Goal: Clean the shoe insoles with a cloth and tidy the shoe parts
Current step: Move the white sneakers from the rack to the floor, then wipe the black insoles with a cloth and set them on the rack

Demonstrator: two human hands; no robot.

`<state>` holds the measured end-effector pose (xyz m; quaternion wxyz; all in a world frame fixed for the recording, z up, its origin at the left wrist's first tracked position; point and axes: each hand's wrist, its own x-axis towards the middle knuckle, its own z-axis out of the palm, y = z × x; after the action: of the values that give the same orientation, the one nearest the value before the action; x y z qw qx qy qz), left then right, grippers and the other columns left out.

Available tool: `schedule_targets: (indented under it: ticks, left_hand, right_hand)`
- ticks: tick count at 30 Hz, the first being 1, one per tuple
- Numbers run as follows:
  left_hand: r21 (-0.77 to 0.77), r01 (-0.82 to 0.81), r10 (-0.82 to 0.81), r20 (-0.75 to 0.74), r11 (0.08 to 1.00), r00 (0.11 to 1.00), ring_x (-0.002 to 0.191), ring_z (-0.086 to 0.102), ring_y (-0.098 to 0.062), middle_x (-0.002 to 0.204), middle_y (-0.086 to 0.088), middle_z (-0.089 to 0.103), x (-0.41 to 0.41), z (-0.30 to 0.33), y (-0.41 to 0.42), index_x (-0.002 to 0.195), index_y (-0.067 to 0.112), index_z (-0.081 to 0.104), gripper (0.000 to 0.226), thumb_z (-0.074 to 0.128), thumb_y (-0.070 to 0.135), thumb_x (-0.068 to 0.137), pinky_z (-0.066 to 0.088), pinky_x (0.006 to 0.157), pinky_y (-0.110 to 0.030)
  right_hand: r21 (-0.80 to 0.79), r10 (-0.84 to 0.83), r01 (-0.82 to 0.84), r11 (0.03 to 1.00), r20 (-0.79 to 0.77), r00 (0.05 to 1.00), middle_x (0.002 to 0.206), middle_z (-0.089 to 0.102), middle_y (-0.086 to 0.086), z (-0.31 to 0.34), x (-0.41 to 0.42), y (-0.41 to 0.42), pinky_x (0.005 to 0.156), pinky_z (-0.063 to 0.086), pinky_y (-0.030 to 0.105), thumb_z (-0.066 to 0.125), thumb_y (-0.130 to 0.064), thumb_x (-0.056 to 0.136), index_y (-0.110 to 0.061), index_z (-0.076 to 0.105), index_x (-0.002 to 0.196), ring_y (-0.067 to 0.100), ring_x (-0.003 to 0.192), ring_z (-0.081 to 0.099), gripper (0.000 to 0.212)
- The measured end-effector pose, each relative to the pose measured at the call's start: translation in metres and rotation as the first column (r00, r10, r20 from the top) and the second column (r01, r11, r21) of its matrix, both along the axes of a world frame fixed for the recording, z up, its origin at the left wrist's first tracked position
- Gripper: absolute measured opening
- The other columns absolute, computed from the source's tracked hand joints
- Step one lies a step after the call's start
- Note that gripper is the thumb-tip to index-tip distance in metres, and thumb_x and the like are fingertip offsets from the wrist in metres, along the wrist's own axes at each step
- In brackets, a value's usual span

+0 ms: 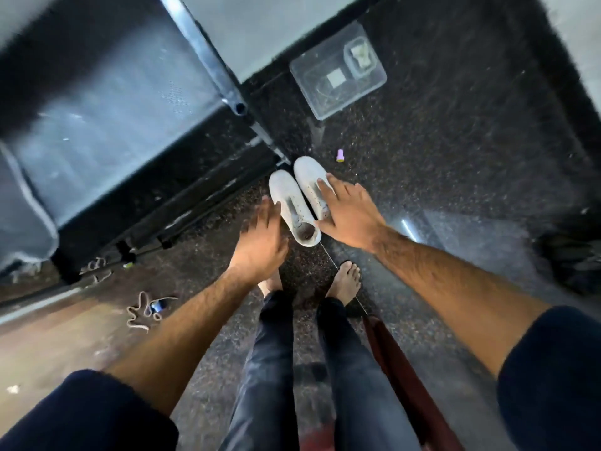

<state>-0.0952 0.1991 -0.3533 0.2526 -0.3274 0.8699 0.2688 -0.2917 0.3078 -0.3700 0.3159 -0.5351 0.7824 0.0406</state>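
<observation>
Two white shoes stand side by side on the dark speckled floor in front of my bare feet. The left shoe shows its open heel cavity toward me. My right hand lies flat on the right shoe, fingers spread over its laces and heel. My left hand hovers beside the left shoe, fingers apart, holding nothing; it is blurred. No insole or cloth shows near the shoes.
A clear plastic box with small items sits by the far wall. A small purple cap lies right of the shoes. Loose laces lie on the floor at left. A black table frame stands left.
</observation>
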Motion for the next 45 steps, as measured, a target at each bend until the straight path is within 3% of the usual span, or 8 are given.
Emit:
schedule_targets:
  ticks: [3,10,19,27,31,36,43,45]
  left_hand:
    - [-0.029,-0.019,0.017,-0.077,0.999,0.997,0.146,0.031,-0.045,0.163,-0.027,0.02,0.012,0.066,-0.001,0.155,0.002,0.025,0.075,0.056,0.03,0.093,0.041,0.109,-0.059]
    - [-0.044,-0.219,0.209,-0.167,0.975,0.964,0.15,0.029,-0.041,0.165,-0.021,0.022,0.075,0.192,0.007,0.155,0.006,0.03,0.073,0.057,0.027,0.091,0.039,0.111,-0.058]
    - [-0.093,-0.571,0.515,-0.335,0.815,0.789,0.149,0.033,-0.028,0.163,-0.011,0.029,0.173,0.274,-0.039,0.152,0.014,0.038,0.062,0.057,0.022,0.093,0.04,0.113,-0.049]
    - [-0.112,-0.736,0.663,-0.361,0.668,0.656,0.141,0.042,-0.031,0.156,-0.011,0.039,0.244,0.273,-0.11,0.145,0.014,0.046,0.053,0.058,0.018,0.094,0.04,0.112,-0.051]
    - [-0.099,-0.808,0.734,-0.365,0.581,0.573,0.136,0.047,-0.035,0.145,-0.018,0.049,0.279,0.247,-0.153,0.139,0.005,0.052,0.05,0.06,0.012,0.09,0.037,0.115,-0.045]
    - [-0.015,-0.884,0.834,-0.324,0.467,0.446,0.128,0.048,-0.037,0.139,-0.018,0.051,0.309,0.214,-0.201,0.139,0.003,0.049,0.051,0.062,0.013,0.09,0.039,0.109,-0.047]
    - [0.185,-0.92,0.923,-0.245,0.347,0.298,0.135,0.046,-0.034,0.15,-0.018,0.042,0.323,0.184,-0.237,0.152,0.008,0.034,0.065,0.061,0.015,0.093,0.037,0.114,-0.051]
    - [0.233,-0.922,0.941,-0.215,0.31,0.262,0.131,0.052,-0.03,0.152,-0.013,0.042,0.323,0.178,-0.24,0.155,0.013,0.031,0.068,0.06,0.018,0.094,0.042,0.11,-0.052]
  right_hand:
    - [-0.035,0.053,-0.054,0.998,-0.015,0.998,0.164,0.023,0.011,0.069,0.013,-0.005,0.118,0.029,0.052,0.053,-0.061,0.092,-0.013,0.02,0.158,0.03,0.144,0.034,0.088]
    - [-0.132,0.214,-0.213,0.968,-0.012,0.977,0.162,0.029,0.01,0.198,0.062,-0.033,0.116,0.032,0.045,0.057,-0.054,0.092,-0.011,0.026,0.157,0.03,0.143,0.037,0.084]
    - [-0.275,0.301,-0.283,0.919,0.023,0.953,0.159,0.035,0.007,0.284,0.139,-0.117,0.118,0.032,0.04,0.062,-0.041,0.093,-0.013,0.027,0.157,0.024,0.145,0.036,0.078]
    - [-0.282,0.308,-0.271,0.92,0.098,0.946,0.144,0.047,0.008,0.292,0.217,-0.199,0.106,0.045,0.045,0.063,-0.031,0.092,-0.01,0.04,0.148,0.03,0.129,0.049,0.064]
    - [-0.256,0.359,-0.311,0.915,0.168,0.918,0.135,0.052,0.011,0.271,0.255,-0.233,0.108,0.04,0.041,0.061,-0.019,0.09,-0.006,0.046,0.142,0.033,0.123,0.052,0.056]
    - [-0.171,0.352,-0.312,0.934,0.316,0.881,0.142,0.048,0.01,0.249,0.304,-0.277,0.113,0.036,0.038,0.059,-0.013,0.092,-0.009,0.041,0.148,0.029,0.132,0.045,0.059]
    - [-0.035,-0.036,0.059,0.998,0.461,0.887,0.146,0.048,0.009,0.221,0.352,-0.338,0.112,0.042,0.042,0.059,-0.017,0.096,-0.014,0.037,0.149,0.023,0.131,0.052,0.058]
    - [0.009,-0.108,0.117,0.993,0.468,0.877,0.138,0.051,0.005,0.214,0.359,-0.346,0.104,0.045,0.032,0.059,-0.014,0.096,-0.012,0.041,0.145,0.019,0.121,0.056,0.052]
